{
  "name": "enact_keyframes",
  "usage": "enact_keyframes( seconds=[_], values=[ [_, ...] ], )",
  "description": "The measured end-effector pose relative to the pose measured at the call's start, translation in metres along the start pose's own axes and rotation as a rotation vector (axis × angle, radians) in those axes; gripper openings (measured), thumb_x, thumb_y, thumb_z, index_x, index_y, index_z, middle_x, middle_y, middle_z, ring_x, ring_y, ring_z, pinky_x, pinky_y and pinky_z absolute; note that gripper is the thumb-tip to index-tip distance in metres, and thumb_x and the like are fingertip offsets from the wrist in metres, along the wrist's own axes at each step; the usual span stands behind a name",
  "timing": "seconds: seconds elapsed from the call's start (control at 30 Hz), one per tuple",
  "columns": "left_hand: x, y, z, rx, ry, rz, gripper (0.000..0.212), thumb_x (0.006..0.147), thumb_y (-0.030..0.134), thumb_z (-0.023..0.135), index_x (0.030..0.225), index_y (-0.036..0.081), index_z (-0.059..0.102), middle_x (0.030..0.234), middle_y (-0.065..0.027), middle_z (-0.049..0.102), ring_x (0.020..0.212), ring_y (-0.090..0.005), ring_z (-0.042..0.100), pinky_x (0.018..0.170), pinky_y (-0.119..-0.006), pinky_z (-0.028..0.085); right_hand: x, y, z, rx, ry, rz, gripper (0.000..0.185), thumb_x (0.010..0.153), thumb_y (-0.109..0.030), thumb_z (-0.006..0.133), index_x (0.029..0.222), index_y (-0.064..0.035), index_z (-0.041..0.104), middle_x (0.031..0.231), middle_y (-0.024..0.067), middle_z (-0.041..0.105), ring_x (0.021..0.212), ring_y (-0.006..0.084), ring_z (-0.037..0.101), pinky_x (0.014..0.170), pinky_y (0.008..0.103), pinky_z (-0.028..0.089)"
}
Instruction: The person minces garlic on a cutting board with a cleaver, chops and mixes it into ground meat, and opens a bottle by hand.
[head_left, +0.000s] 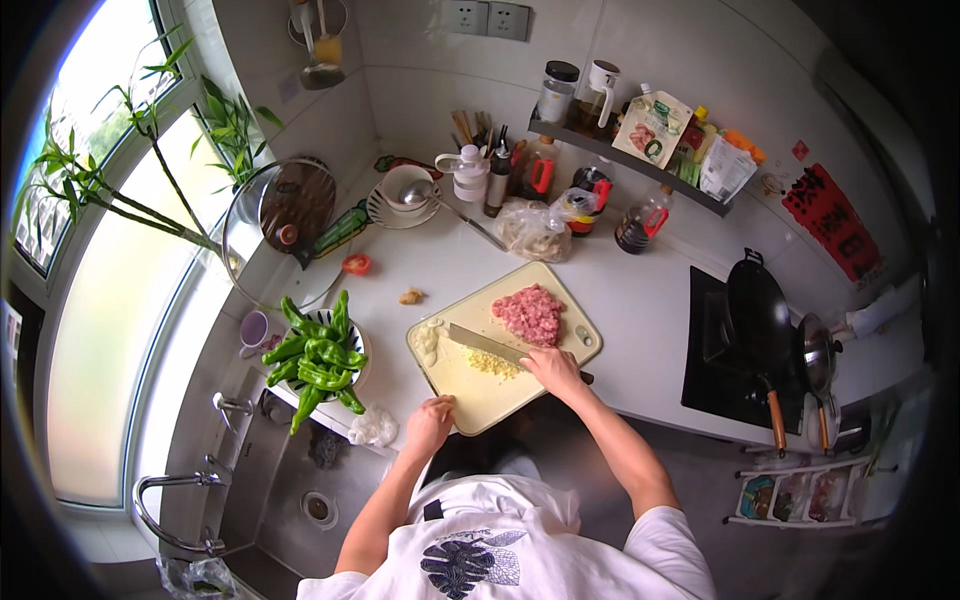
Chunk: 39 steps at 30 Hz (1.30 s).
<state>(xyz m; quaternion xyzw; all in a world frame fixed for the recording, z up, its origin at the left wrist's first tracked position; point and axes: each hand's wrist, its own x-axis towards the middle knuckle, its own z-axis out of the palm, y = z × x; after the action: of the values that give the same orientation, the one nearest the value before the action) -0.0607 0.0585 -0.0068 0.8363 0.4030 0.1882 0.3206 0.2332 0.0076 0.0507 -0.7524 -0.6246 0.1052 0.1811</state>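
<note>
A cream cutting board (480, 397) lies at an angle on the counter, its near corner past the front edge. My right hand (556, 370) grips a cleaver (484, 343), whose blade lies low over the board and points left. Chopped pale-yellow bits, apparently garlic or ginger (491, 364), lie along the blade's near side. Beyond the blade sits a mound of minced meat (529, 315). Pale peeled pieces or skins (428, 341) rest at the board's left corner. My left hand (430, 426) has its fingers curled at the board's near left edge; its fingertips are partly hidden.
Left of the board, green peppers (319, 360) heap over a plate beside the steel sink (292, 502). A ginger piece (412, 296) and cut tomato (356, 264) lie behind. Bottles (534, 169) and a bagged food (534, 229) line the wall. A wok (757, 322) stands right.
</note>
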Motion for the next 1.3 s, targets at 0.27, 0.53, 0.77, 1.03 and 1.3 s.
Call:
enact_keyframes(
  seconds=[0.27,0.53,0.77,1.03,1.3],
  values=[
    [0.001,0.001,-0.003,0.003,-0.004,-0.005,0.015,0.081,0.01,0.063,0.09,0.005,0.072,0.111,-0.0064,0.071,0.102,-0.0272,0.066,0.087,-0.037,0.054,0.001,-0.001,0.0,0.028,0.023,0.019,0.029,0.091,-0.032,0.062,0.083,-0.0037,0.064,0.078,0.0172,0.067,0.075,0.038,0.066,0.068,0.0487,0.052],
    [0.0,0.001,-0.001,-0.002,-0.001,0.004,0.014,0.082,0.011,0.063,0.09,0.005,0.073,0.111,-0.0055,0.071,0.101,-0.027,0.066,0.086,-0.037,0.054,0.001,0.002,-0.002,0.025,0.038,0.045,0.029,0.091,-0.031,0.062,0.084,-0.0035,0.064,0.079,0.0186,0.067,0.074,0.0383,0.067,0.068,0.0497,0.052],
    [-0.001,0.002,-0.001,-0.006,0.001,-0.014,0.014,0.082,0.012,0.063,0.091,0.006,0.073,0.111,-0.0053,0.071,0.101,-0.0271,0.066,0.086,-0.038,0.054,0.002,0.001,0.0,0.02,-0.004,0.113,0.028,0.092,-0.03,0.062,0.085,-0.0031,0.063,0.079,0.0186,0.068,0.076,0.0391,0.067,0.069,0.0501,0.052],
    [0.001,0.004,-0.003,0.006,-0.005,-0.005,0.015,0.082,0.012,0.063,0.091,0.005,0.073,0.112,-0.0052,0.071,0.101,-0.027,0.066,0.086,-0.037,0.054,0.004,0.002,0.004,0.061,0.03,0.165,0.029,0.093,-0.03,0.061,0.084,-0.0016,0.061,0.079,0.0202,0.066,0.076,0.0421,0.064,0.067,0.0514,0.05],
    [0.0,0.002,-0.002,-0.003,0.005,-0.006,0.015,0.082,0.011,0.063,0.091,0.005,0.073,0.112,-0.0057,0.071,0.101,-0.0271,0.066,0.086,-0.037,0.054,-0.006,-0.012,0.006,-0.039,0.094,0.262,0.024,0.094,-0.025,0.058,0.089,-0.0021,0.061,0.083,0.0198,0.067,0.078,0.04,0.066,0.069,0.0504,0.052]
  ],
)
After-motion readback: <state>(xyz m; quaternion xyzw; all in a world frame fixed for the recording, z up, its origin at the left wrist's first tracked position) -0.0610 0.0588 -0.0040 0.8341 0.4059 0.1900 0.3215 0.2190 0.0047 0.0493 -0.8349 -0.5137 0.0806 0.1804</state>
